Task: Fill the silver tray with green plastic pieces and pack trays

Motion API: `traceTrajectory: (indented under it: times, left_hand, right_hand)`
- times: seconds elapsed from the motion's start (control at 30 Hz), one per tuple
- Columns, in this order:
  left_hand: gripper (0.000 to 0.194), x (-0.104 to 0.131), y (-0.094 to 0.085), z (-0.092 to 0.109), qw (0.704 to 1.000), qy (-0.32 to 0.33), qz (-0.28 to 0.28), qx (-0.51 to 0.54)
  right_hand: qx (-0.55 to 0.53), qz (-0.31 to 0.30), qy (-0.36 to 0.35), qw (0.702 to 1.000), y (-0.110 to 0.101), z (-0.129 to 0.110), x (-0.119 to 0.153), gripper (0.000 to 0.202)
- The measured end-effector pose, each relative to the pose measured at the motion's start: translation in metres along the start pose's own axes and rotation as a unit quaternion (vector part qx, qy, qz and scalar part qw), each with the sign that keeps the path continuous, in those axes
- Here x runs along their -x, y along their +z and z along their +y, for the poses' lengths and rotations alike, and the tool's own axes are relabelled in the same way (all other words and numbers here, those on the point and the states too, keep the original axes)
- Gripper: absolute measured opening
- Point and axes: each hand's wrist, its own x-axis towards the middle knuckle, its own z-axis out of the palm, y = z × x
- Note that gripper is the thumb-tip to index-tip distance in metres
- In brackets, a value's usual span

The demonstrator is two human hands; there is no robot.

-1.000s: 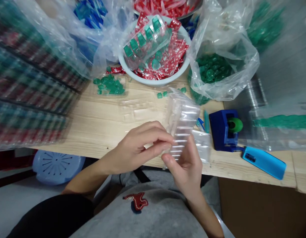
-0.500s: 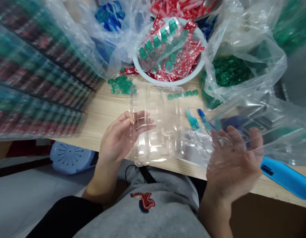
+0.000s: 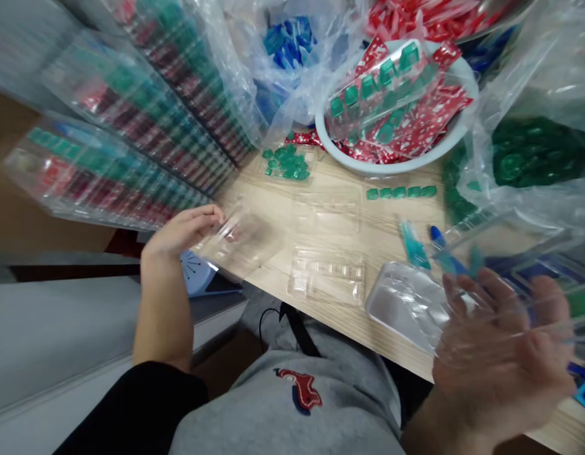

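At the table's front left edge, my left hand (image 3: 186, 230) has its fingers closed on the edge of a clear plastic tray (image 3: 242, 237), which is blurred and tilted. A clear molded tray (image 3: 328, 275) lies on the table to its right, with another clear piece (image 3: 328, 212) behind it; whether these two are joined I cannot tell. At the right, my right hand (image 3: 503, 347) has its fingers curled up around clear plastic trays (image 3: 515, 246), smeared by motion. Left of that hand lies a greyish see-through tray (image 3: 401, 294).
Filled packs (image 3: 131, 114) are stacked at the left. A white bowl (image 3: 392, 167) holds red packets and a pack with green pieces. Loose green pieces (image 3: 287, 162), a green row (image 3: 401, 192), a blue-capped pen (image 3: 439, 239) and a bag of green pieces (image 3: 534, 151) lie around.
My left hand has moved left toward the stacked packs with a clear tray. The middle clear trays now lie uncovered on the table. The view has shifted left.
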Motion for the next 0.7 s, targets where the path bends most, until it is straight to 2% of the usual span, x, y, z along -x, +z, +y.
traceTrajectory:
  times: [0.07, 0.1, 0.17, 0.23, 0.3, 0.37, 0.43, 0.47, 0.5, 0.53, 0.6, 0.63, 0.7]
  left_hand:
    - [0.023, -0.014, -0.019, 0.000, 0.995, -0.038, -0.048, -0.076]
    - [0.020, -0.022, -0.023, 0.002, 0.990, -0.051, -0.067, -0.109]
    - [0.016, -0.039, -0.021, 0.007, 0.976, -0.061, -0.089, -0.189]
    - [0.013, -0.053, -0.010, 0.011, 0.962, -0.048, -0.078, -0.258]
    - [0.013, -0.061, 0.009, 0.014, 0.954, -0.013, -0.034, -0.298]
    - [0.016, -0.057, 0.033, 0.019, 0.948, 0.036, 0.026, -0.314]
    - [0.023, -0.040, 0.064, 0.029, 0.949, 0.115, 0.065, -0.285]
    - [0.024, -0.027, 0.080, 0.036, 0.952, 0.178, 0.069, -0.238]
    - [0.023, -0.013, 0.096, 0.044, 0.957, 0.233, 0.023, -0.171]
    - [0.020, 0.001, 0.111, 0.053, 0.957, 0.268, -0.045, -0.100]
    - [0.015, 0.024, 0.137, 0.068, 0.942, 0.299, -0.150, -0.003]
    - [0.014, 0.031, 0.147, 0.074, 0.937, 0.301, -0.174, 0.030]
    - [0.011, 0.039, 0.159, 0.080, 0.934, 0.298, -0.181, 0.077]
  right_hand:
    - [-0.001, -0.010, 0.014, 1.000, 0.001, 0.001, 0.001, 0.040]
    - [-0.004, -0.014, 0.018, 1.000, 0.002, 0.002, 0.002, 0.040]
    - [-0.005, -0.022, 0.025, 0.999, 0.005, 0.003, 0.006, 0.038]
    - [0.003, -0.030, 0.031, 0.999, 0.007, 0.005, 0.013, 0.039]
    - [0.021, -0.046, 0.040, 0.998, 0.007, 0.008, 0.021, 0.041]
    - [0.050, -0.087, 0.045, 0.994, 0.004, 0.014, 0.030, 0.043]
    - [0.086, -0.155, 0.047, 0.983, 0.001, 0.021, 0.037, 0.047]
    - [0.103, -0.193, 0.043, 0.975, 0.000, 0.024, 0.039, 0.051]
    - [0.118, -0.229, 0.036, 0.965, -0.001, 0.026, 0.041, 0.055]
    - [0.131, -0.262, 0.028, 0.956, -0.001, 0.028, 0.043, 0.059]
    - [0.152, -0.309, 0.013, 0.939, -0.001, 0.029, 0.044, 0.062]
    - [0.161, -0.320, 0.008, 0.933, -0.001, 0.028, 0.045, 0.063]
    - [0.178, -0.332, -0.002, 0.927, -0.002, 0.025, 0.046, 0.065]
